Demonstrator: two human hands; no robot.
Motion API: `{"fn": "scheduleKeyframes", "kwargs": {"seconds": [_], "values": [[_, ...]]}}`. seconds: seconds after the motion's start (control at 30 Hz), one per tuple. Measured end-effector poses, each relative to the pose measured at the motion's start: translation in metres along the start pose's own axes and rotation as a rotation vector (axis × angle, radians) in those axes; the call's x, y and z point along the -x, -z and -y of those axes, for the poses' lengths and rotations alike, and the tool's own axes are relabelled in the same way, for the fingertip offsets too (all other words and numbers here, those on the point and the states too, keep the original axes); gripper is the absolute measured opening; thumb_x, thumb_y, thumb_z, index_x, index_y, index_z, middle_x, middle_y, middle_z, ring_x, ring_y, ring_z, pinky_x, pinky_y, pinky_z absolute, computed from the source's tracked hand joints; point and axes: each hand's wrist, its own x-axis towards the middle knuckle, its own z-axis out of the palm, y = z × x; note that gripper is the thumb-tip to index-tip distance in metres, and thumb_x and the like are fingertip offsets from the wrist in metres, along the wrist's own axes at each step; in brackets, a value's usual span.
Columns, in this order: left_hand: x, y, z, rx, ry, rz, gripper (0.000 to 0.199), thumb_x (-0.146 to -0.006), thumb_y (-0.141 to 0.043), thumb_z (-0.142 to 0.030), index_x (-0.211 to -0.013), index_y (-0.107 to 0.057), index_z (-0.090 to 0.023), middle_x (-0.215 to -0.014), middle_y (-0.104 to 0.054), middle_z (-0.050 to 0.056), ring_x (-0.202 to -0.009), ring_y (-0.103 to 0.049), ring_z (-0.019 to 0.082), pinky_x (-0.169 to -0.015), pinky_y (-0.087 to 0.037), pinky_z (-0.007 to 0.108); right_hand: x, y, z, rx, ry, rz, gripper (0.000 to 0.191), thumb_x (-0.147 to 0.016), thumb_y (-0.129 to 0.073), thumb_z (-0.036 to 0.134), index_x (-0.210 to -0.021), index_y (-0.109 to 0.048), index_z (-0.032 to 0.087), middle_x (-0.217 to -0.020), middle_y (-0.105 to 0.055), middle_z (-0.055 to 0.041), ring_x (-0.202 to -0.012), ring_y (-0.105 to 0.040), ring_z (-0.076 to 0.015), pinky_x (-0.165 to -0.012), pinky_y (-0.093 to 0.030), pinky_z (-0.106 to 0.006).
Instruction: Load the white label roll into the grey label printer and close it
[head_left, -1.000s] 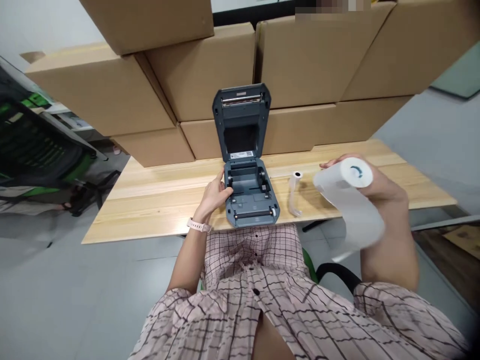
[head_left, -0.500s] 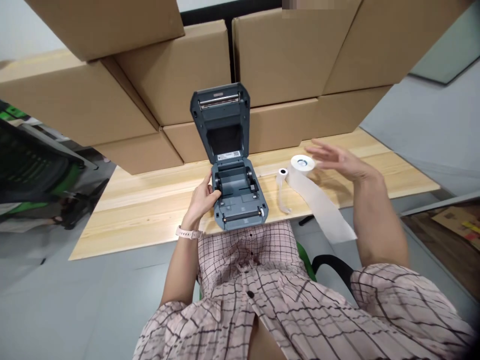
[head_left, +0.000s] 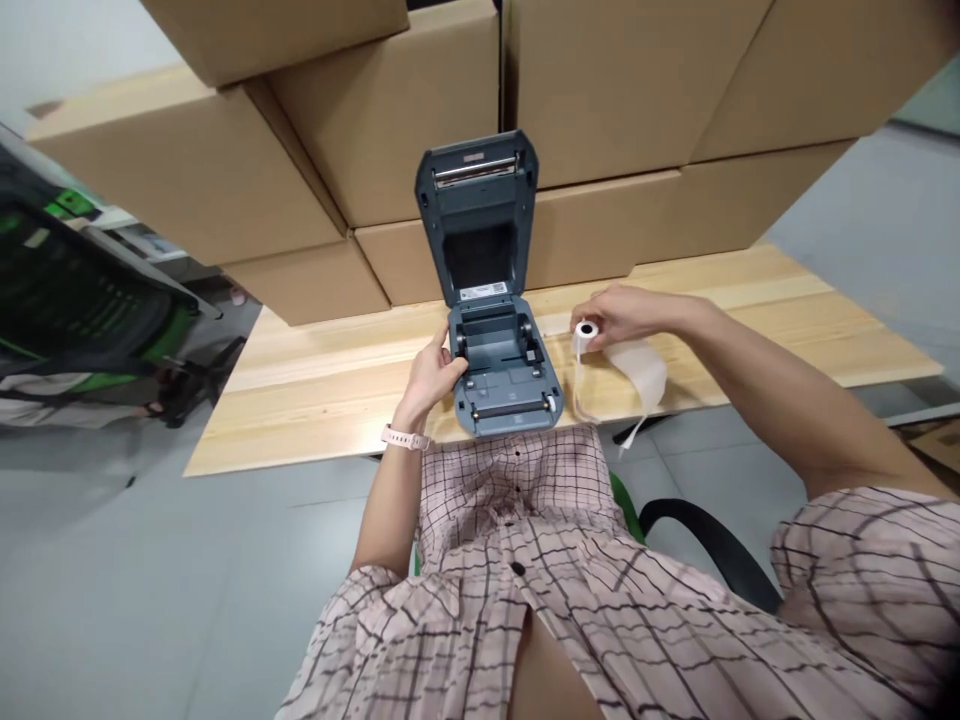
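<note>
A dark grey label printer (head_left: 506,385) stands on the table with its lid (head_left: 480,215) raised and its roll bay bare. My left hand (head_left: 435,375) is closed on the printer's left side, thumb over the rim. To the right of the printer, my right hand (head_left: 619,312) has its fingers around a small white paper roll (head_left: 586,334), whose narrow strip hangs down toward the table edge. Behind that hand the larger label roll is hidden. Its wide white strip (head_left: 646,375) curls over the table's front edge.
Large cardboard boxes (head_left: 600,100) are stacked along the back of the wooden table (head_left: 300,390), close behind the raised lid. A chair armrest (head_left: 712,550) is at my right. A black and green chair (head_left: 82,290) stands off to the left.
My right hand has moved left from beside the larger roll and closed on the small paper roll. The wide strip has shifted and curled. My left hand stays on the printer.
</note>
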Motion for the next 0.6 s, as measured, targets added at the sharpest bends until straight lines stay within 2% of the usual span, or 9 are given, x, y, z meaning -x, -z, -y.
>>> {"fn": "scheduleKeyframes", "kwargs": {"seconds": [0.07, 0.13, 0.2, 0.27, 0.33, 0.43, 0.6], "values": [[0.0, -0.001, 0.001, 0.007, -0.009, -0.007, 0.088, -0.077, -0.06, -0.016, -0.163, -0.045, -0.015, -0.059, -0.047, -0.007, -0.056, -0.044, 0.013, -0.057, -0.03, 0.027, 0.014, 0.013, 0.015, -0.218, 0.033, -0.008, 0.034, -0.08, -0.073, 0.053, -0.098, -0.07, 0.024, -0.091, -0.074, -0.0033, -0.078, -0.063, -0.0212, -0.07, -0.041, -0.032], [-0.001, -0.003, 0.004, 0.026, -0.022, -0.014, 0.087, -0.077, -0.061, -0.016, -0.163, -0.045, -0.017, -0.059, -0.046, -0.008, -0.056, -0.043, 0.013, -0.057, -0.03, 0.027, 0.019, 0.025, 0.036, -0.392, 0.09, -0.046, 0.039, -0.08, -0.074, 0.059, -0.097, -0.067, 0.025, -0.098, -0.075, -0.0032, -0.083, -0.064, -0.0214, -0.071, -0.045, -0.032], [-0.002, -0.005, 0.007, 0.056, -0.024, -0.026, 0.087, -0.078, -0.062, -0.016, -0.163, -0.045, -0.017, -0.059, -0.045, -0.008, -0.056, -0.043, 0.013, -0.057, -0.03, 0.027, 0.011, 0.03, 0.058, -0.52, 0.174, -0.034, 0.043, -0.078, -0.077, 0.061, -0.099, -0.065, 0.025, -0.104, -0.075, -0.0035, -0.089, -0.065, -0.0214, -0.074, -0.049, -0.033], [-0.002, -0.009, 0.011, 0.086, -0.02, -0.055, 0.086, -0.077, -0.063, -0.015, -0.162, -0.047, -0.017, -0.06, -0.044, -0.007, -0.057, -0.042, 0.013, -0.058, -0.03, 0.027, -0.008, 0.03, 0.076, -0.58, 0.261, 0.046, 0.046, -0.079, -0.077, 0.063, -0.098, -0.064, 0.023, -0.1, -0.074, -0.0034, -0.088, -0.065, -0.0204, -0.075, -0.05, -0.032], [-0.002, -0.014, 0.014, 0.115, -0.024, -0.102, 0.081, -0.077, -0.064, -0.015, -0.158, -0.052, -0.017, -0.061, -0.045, -0.007, -0.058, -0.042, 0.013, -0.059, -0.031, 0.028, -0.032, 0.027, 0.087, -0.534, 0.335, 0.109, 0.048, -0.082, -0.073, 0.067, -0.097, -0.065, 0.022, -0.094, -0.072, -0.0032, -0.085, -0.064, -0.0196, -0.074, -0.049, -0.032], [0.0, -0.019, 0.015, 0.157, -0.032, -0.167, 0.074, -0.077, -0.065, -0.017, -0.151, -0.058, -0.017, -0.062, -0.045, -0.006, -0.059, -0.043, 0.013, -0.06, -0.033, 0.028, -0.061, 0.023, 0.095, -0.329, 0.413, 0.109, 0.041, -0.091, -0.065, 0.06, -0.102, -0.07, 0.021, -0.095, -0.074, -0.0045, -0.084, -0.064, -0.0203, -0.075, -0.047, -0.032], [0.001, -0.022, 0.015, 0.169, -0.021, -0.195, 0.073, -0.075, -0.068, -0.019, -0.148, -0.061, -0.016, -0.061, -0.047, -0.006, -0.06, -0.044, 0.014, -0.062, -0.034, 0.029, -0.084, 0.011, 0.107, 0.018, 0.334, 0.087, 0.019, -0.089, -0.068, 0.035, -0.1, -0.077, 0.022, -0.094, -0.079, -0.0066, -0.082, -0.065, -0.023, -0.078, -0.044, -0.035]]}}
